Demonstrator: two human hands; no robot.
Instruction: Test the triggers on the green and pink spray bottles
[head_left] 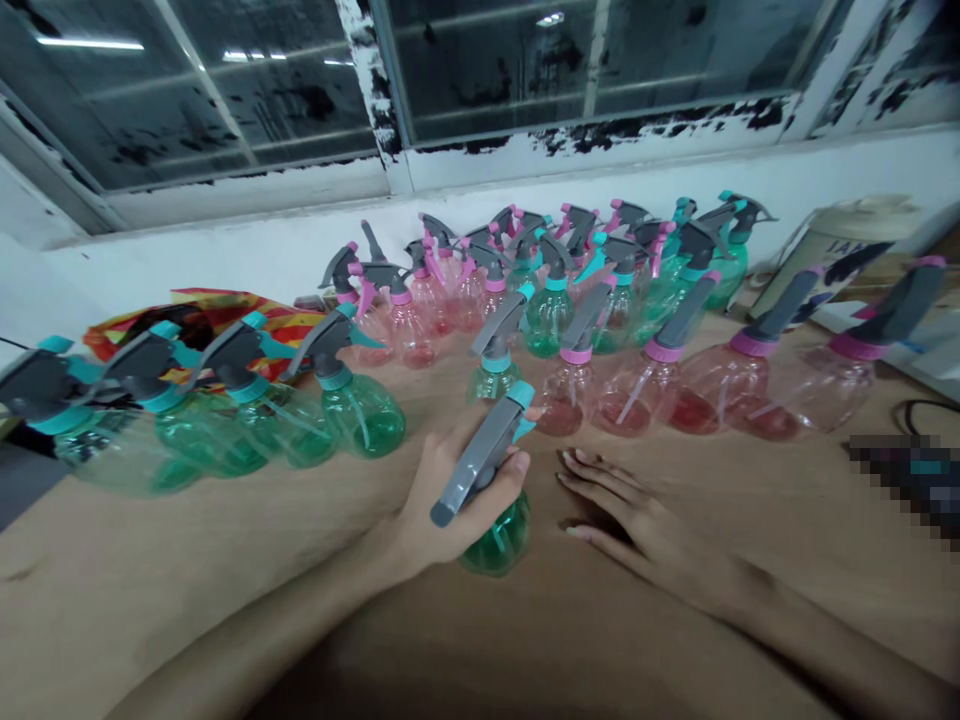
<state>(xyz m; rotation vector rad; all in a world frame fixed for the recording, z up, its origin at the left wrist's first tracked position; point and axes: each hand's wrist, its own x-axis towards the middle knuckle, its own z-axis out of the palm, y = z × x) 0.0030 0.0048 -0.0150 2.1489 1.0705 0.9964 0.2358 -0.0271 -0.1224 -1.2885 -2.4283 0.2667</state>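
My left hand [442, 495] is wrapped round the neck of a green spray bottle [499, 535] with a grey trigger head and teal nozzle, which stands on the wooden table [225, 560] just in front of me. My right hand [626, 510] lies flat on the table right beside that bottle, fingers stretched out and holding nothing. Behind my hands stand a small green bottle [495, 375] and a row of pink bottles [697, 385].
Several green spray bottles [300, 410] line the left side. Many more pink and green ones [555, 280] crowd the back by the white wall under a window. A red-yellow bag [217, 310] lies far left, a pale container [832, 250] far right, a black cable [919, 410] beside it.
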